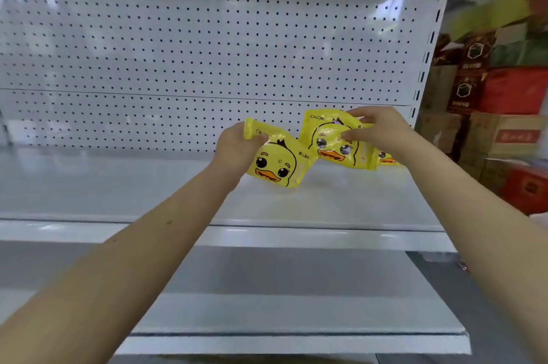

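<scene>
Left grip (234, 145): clamped on the upper corner of the left pack (278, 165), which hangs below and to the right of it, tilted, duck face outward. Right grip (379, 129): pinched on the right pack (329, 141), thumb on its face, fingers over its top edge. A third pack (385, 157) shows just below this grip, behind the right pack, apparently held with it. Whether the two front packs touch or overlap cannot be told. All are held clear above the shelf (118, 185), in front of the pegboard (207, 37).

Assessment: stocking in progress. Recommend lowering one pack at a time, bottom edge first, face forward. Separate the right grip's pair before release so neither slides.

Pose: both forearms bare, stretched forward and converging. The right grip is slightly higher, palm down. Boxes (504, 88) stand well right of it.
</scene>
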Tool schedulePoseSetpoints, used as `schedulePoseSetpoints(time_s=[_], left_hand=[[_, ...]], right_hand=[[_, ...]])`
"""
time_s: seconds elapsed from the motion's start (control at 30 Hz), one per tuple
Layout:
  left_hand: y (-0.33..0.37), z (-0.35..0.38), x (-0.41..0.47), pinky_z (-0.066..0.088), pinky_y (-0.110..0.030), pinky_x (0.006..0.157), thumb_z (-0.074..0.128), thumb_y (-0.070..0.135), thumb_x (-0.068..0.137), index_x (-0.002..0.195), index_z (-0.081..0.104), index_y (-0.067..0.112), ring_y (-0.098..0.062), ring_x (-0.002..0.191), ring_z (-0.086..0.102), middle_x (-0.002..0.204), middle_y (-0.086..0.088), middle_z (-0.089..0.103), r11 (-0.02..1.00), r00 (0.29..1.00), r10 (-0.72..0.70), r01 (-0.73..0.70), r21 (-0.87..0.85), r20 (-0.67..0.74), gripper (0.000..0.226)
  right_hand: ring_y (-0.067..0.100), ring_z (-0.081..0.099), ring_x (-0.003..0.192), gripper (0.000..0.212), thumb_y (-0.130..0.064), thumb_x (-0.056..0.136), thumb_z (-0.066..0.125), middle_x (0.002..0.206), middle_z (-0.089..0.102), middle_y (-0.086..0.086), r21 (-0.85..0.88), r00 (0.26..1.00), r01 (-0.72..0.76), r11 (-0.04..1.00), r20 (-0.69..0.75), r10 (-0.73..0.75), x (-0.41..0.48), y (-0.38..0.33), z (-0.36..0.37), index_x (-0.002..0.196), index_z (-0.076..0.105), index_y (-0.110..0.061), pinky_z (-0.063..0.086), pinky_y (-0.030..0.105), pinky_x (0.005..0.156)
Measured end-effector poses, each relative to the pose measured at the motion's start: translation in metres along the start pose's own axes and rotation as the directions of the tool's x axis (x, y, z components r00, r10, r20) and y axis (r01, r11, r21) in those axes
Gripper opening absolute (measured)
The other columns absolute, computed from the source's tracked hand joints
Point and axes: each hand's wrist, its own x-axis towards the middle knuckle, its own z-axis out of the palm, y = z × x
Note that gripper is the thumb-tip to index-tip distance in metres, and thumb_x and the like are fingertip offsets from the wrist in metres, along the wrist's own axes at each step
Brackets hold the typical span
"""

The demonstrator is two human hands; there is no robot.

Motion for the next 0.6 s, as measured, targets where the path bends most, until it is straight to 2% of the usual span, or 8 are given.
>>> schedulePoseSetpoints(time_s=[0.07, 0.13, 0.3, 0.37, 0.47, 0.53, 0.6], left_hand=[[-0.003, 0.028, 0.014, 0.051, -0.036, 0.079, 0.062, 0.017, 0.087, 0.079, 0.062, 0.026, -0.025, 0.091, 0.064, 0.091, -0.002, 0.067, 1.0, 0.999, -0.002, 0.003, -0.021, 0.045, 0.012], [-0.006, 0.056, 0.029, 0.052, -0.037, 0.081, 0.061, 0.016, 0.087, 0.078, 0.062, 0.026, -0.025, 0.092, 0.064, 0.091, -0.002, 0.067, 0.998, 0.998, -0.015, 0.018, -0.052, 0.067, 0.014], [-0.011, 0.12, 0.066, 0.051, -0.041, 0.084, 0.061, 0.015, 0.087, 0.074, 0.061, 0.027, -0.027, 0.093, 0.063, 0.09, -0.003, 0.066, 0.995, 0.997, -0.059, 0.063, -0.083, 0.056, 0.018], [-0.014, 0.14, 0.08, 0.051, -0.04, 0.083, 0.061, 0.015, 0.087, 0.073, 0.06, 0.026, -0.027, 0.09, 0.062, 0.088, -0.003, 0.065, 0.994, 0.996, -0.071, 0.075, -0.073, 0.048, 0.018], [-0.023, 0.162, 0.095, 0.05, -0.039, 0.082, 0.06, 0.017, 0.088, 0.079, 0.063, 0.022, -0.026, 0.089, 0.06, 0.086, -0.001, 0.064, 0.995, 0.997, -0.074, 0.076, -0.058, 0.036, 0.011], [-0.036, 0.173, 0.1, 0.051, -0.041, 0.083, 0.059, 0.018, 0.088, 0.083, 0.063, 0.02, -0.027, 0.091, 0.062, 0.093, -0.006, 0.066, 0.993, 0.996, -0.092, 0.093, -0.068, 0.018, 0.007], [-0.052, 0.178, 0.103, 0.051, -0.037, 0.076, 0.06, 0.019, 0.088, 0.086, 0.064, 0.018, -0.026, 0.089, 0.062, 0.096, -0.008, 0.067, 0.984, 0.992, -0.129, 0.128, -0.12, 0.001, 0.004]], right_hand=[[0.009, 0.053, 0.108, 0.042, -0.022, 0.069, 0.083, 0.113, 0.06, 0.0, -0.029, 0.996, -0.064, 0.998, -0.061, 0.062, 0.006, 0.027, -0.017, 0.106, 0.068, -0.033, 0.047, 0.028, 0.076], [0.011, 0.054, 0.111, 0.048, -0.021, 0.068, 0.084, 0.115, 0.06, 0.002, -0.043, 0.991, -0.107, 0.993, -0.081, 0.103, 0.012, 0.053, -0.034, 0.112, 0.068, -0.028, 0.05, 0.033, 0.082], [0.006, 0.053, 0.104, 0.044, -0.017, 0.07, 0.083, 0.114, 0.062, -0.002, -0.132, 0.992, -0.125, 0.983, -0.046, 0.12, 0.046, 0.104, -0.066, 0.11, 0.067, -0.025, 0.043, 0.022, 0.075], [0.008, 0.054, 0.106, 0.046, -0.017, 0.071, 0.083, 0.114, 0.062, -0.002, -0.208, 0.993, -0.114, 0.971, -0.019, 0.113, 0.061, 0.12, -0.071, 0.114, 0.066, -0.022, 0.041, 0.023, 0.079], [0.011, 0.052, 0.105, 0.052, -0.023, 0.072, 0.082, 0.119, 0.062, 0.002, -0.458, 0.994, -0.052, 0.887, 0.063, 0.091, 0.076, 0.138, -0.074, 0.121, 0.063, -0.022, 0.036, 0.024, 0.086], [0.012, 0.051, 0.11, 0.056, -0.025, 0.073, 0.081, 0.124, 0.062, 0.001, -0.493, 0.994, -0.054, 0.868, 0.055, 0.093, 0.079, 0.153, -0.073, 0.126, 0.061, -0.022, 0.035, 0.023, 0.09], [0.016, 0.05, 0.119, 0.057, -0.027, 0.075, 0.08, 0.126, 0.06, 0.0, -0.441, 0.996, -0.091, 0.893, -0.019, 0.092, 0.074, 0.17, -0.07, 0.127, 0.06, -0.024, 0.036, 0.027, 0.096]])
